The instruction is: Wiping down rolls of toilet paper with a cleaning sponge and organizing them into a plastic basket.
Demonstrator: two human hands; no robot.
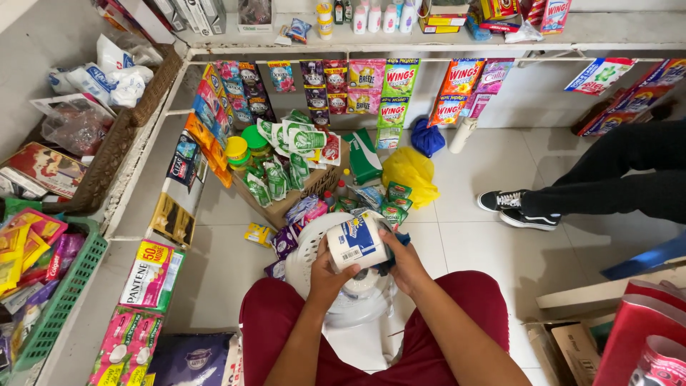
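Both hands grip a white cylindrical can with a blue label (357, 243), tilted on its side above a white plastic basket (307, 250) that sits on the tiled floor (471, 236) between the person's red-clad knees. The left hand (327, 275) wraps around the can's near end, fingers closed on it. The right hand (406, 263) clasps the far side, together with a dark blue cloth (391, 264). Just beyond stands a brown cardboard box (314, 187) stuffed with green sachets.
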